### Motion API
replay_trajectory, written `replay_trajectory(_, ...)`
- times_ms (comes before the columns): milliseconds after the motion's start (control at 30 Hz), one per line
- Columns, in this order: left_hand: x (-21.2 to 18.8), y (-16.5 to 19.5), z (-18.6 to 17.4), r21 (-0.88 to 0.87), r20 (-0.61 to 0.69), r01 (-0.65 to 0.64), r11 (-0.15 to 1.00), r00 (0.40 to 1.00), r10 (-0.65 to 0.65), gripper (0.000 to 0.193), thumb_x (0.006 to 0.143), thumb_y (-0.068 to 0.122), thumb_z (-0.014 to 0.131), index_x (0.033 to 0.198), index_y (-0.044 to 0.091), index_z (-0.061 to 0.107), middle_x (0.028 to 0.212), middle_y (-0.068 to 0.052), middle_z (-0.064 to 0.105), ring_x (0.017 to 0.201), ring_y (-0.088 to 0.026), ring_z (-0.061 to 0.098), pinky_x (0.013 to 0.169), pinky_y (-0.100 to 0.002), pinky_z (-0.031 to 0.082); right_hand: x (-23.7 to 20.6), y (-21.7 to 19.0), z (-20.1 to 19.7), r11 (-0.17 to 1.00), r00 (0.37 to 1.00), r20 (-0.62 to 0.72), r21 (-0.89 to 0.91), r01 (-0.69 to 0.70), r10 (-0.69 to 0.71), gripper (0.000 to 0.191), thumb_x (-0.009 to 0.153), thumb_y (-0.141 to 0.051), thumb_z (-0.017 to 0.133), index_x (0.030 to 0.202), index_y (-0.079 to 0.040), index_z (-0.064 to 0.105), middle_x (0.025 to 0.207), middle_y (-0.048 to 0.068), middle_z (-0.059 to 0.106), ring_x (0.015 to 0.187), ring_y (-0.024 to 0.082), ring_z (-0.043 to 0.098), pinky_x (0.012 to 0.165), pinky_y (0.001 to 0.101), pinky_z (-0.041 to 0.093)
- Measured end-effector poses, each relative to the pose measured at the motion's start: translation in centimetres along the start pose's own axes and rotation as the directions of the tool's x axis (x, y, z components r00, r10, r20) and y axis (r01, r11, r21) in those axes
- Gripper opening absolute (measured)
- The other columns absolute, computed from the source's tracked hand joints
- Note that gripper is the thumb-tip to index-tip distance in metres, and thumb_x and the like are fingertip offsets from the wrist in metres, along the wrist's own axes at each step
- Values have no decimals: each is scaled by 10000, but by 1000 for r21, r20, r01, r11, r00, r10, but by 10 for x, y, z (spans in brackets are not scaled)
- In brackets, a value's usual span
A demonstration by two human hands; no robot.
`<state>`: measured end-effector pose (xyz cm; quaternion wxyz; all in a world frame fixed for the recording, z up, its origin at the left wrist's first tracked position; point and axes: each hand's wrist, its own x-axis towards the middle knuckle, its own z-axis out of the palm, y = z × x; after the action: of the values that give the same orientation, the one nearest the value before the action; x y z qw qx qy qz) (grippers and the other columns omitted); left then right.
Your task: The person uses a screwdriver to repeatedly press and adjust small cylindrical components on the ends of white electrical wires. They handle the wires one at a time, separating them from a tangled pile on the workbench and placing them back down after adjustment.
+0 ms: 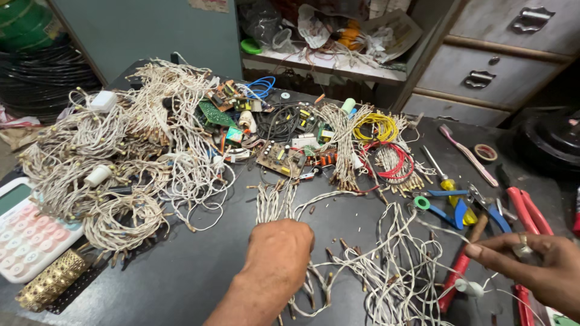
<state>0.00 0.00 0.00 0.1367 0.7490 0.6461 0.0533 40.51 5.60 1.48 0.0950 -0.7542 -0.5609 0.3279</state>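
Pinching down w/ curled fingers, the left hand rests knuckles-up on the loose white wire strands spread over the dark tabletop; fingertips are hidden under the hand, so whether they're clamped on a strand or just pressing can't be told. The right hand sits at the frame's right edge, fingers extended and close together, thumb and forefinger apparently nipping a thin strand that runs twd a small white bulb cap just below it.

The strands lie between the two hands, fanned out and crossing each other, w/ small brown tips along them. Judgement: to handle this well, one hand should anchor the bunch flat while the other draws a single strand out slowly, following it along its length rather than yanking, since the crossings look prone to snagging.

Further out: red-handled pliers and blue-handled cutters lie just beside the right hand, a yellow-handled screwdriver near them. Beyond, coils of yellow wire and red wire, several circuit boards, and big heaps of bundled white light strings. A pink-keyed calculator sits at far left, grey drawers at upper right.
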Motion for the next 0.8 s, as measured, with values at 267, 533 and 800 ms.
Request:
replay_trajectory(267, -7, 15, -18, -119, -409, -217, 969, 900, 152, 103, 742, 36, 688, 799, 89, 755, 805, -130, 713, 816, -338, 711, 727, -459, 553, 1, -8, 10, 973, 980, 200, -230, 24, 23, 399, 858, -487, 795, 1047, -138, 832, 982, 78, 737, 993, 171, 712, 959, 325, 564)
replay_trajectory(533, -26, 58, -7, -104, -484, -588, 802, 735, 475, 240, 777, 56, 625, 974, 86, 758, 909, -77, 692, 922, -263, 692, 786, -448, 511, -35, -56, 3, 988, 998, -66, -152, 13, -24, 487, 824, -512, 767, 1133, -137, 809, 1016, 160, 789, 958, 261, 766, 882, 411, 632)
replay_trajectory(800, -25, 91, 75, 29, -398, -620, 784, 712, 578, 142, 837, 243, 627, 764, 153, 709, 886, -32, 671, 937, -191, 682, 792, -403, 490, -69, -117, 63, 930, 952, 156, -222, 293, -262, 489, 843, -521, 729, 1027, -86, 859, 858, 97, 781, 816, 174, 727, 802, 319, 592)
